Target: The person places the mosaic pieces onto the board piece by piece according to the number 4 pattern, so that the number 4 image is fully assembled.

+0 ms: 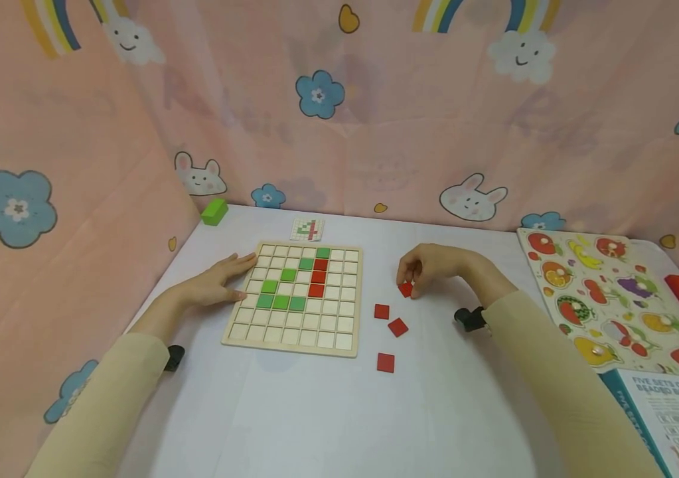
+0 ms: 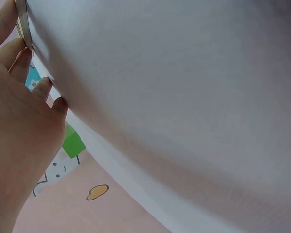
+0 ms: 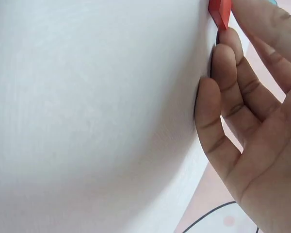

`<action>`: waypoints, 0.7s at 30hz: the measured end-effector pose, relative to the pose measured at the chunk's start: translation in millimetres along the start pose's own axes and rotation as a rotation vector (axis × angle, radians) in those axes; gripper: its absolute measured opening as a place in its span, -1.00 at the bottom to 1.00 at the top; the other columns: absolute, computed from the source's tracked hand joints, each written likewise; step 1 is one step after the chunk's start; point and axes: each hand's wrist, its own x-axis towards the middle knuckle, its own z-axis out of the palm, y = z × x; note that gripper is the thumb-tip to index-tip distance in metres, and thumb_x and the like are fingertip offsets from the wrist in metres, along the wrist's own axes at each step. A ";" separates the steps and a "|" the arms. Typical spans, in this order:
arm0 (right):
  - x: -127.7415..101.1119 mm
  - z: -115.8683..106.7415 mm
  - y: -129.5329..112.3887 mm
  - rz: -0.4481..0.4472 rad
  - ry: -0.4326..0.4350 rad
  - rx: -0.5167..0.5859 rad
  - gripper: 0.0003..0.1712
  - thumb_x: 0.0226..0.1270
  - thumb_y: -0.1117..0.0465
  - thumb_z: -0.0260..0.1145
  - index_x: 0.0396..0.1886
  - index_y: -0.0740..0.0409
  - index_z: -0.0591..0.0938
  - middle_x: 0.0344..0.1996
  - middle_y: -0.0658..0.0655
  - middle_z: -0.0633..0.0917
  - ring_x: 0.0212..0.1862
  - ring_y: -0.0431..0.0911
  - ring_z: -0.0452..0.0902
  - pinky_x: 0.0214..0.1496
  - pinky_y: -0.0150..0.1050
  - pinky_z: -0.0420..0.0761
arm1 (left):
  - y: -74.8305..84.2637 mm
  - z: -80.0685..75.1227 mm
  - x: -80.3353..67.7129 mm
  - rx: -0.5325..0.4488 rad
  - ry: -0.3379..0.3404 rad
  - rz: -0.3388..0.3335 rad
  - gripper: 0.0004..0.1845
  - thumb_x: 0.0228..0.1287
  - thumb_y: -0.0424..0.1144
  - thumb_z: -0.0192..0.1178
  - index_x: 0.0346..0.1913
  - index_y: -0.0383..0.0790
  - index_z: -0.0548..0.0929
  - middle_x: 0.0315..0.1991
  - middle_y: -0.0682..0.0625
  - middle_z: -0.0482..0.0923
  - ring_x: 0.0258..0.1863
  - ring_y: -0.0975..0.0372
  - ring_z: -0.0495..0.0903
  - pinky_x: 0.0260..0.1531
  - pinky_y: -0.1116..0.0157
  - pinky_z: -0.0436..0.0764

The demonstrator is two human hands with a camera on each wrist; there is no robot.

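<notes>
Three loose red tiles lie on the white worktop [image 1: 315, 411] nearer the person than the right hand's fingers: one nearest [image 1: 385, 362], then one [image 1: 397, 326] and another [image 1: 381, 311] just below the fingertips. The right hand [image 1: 431, 265] pinches a fourth red tile [image 1: 406, 289], its thumb and fingertips clamped on the tile's edges while it sits at the worktop surface; the right wrist view shows the other fingers [image 3: 223, 97] lying straight along the worktop beside the tile. To the left of those fingers lies the wooden grid board [image 1: 294, 295], holding green tiles [image 1: 281, 302] and a column of red ones [image 1: 318, 275]. The left hand [image 1: 216, 282] rests flat on the worktop with its fingers straight and together, fingertips touching the board's left edge. Beyond the board lies a small pattern card [image 1: 307, 229], and farther left of it a green block [image 1: 214, 211] at the worktop's far corner. Well to the right of the fingers lies a fruit puzzle board [image 1: 608, 299].
</notes>
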 end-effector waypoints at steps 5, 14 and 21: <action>2.9 3.5 -0.6 0.009 0.032 -0.064 -0.78 0.00 0.30 0.55 -0.33 0.06 0.70 -0.39 0.06 0.62 -0.24 -0.09 0.49 -0.17 -0.29 0.52 | -0.8 0.5 0.4 0.004 0.001 0.007 -0.13 0.30 -0.13 0.22 0.58 -0.14 0.02 0.62 -0.20 -0.12 0.60 -0.23 -0.33 0.47 -0.36 -0.24; 11.3 9.1 -13.0 0.019 0.165 -0.062 -0.90 0.16 0.28 0.41 -0.32 0.08 0.66 -0.46 0.03 0.63 -0.32 -0.11 0.49 -0.22 -0.31 0.48 | -1.4 0.6 -0.2 -0.002 0.004 0.008 -0.12 0.29 -0.14 0.22 0.58 -0.14 0.02 0.62 -0.20 -0.13 0.60 -0.23 -0.34 0.45 -0.38 -0.24; 24.0 27.9 -46.8 -0.061 0.293 0.041 -0.88 0.15 0.28 0.41 -0.29 0.09 0.67 -0.49 0.02 0.64 -0.37 -0.13 0.53 -0.30 -0.35 0.53 | -1.9 1.0 1.0 -0.003 0.000 -0.016 -0.13 0.31 -0.17 0.21 0.58 -0.09 0.00 0.63 -0.15 -0.15 0.61 -0.19 -0.36 0.47 -0.35 -0.25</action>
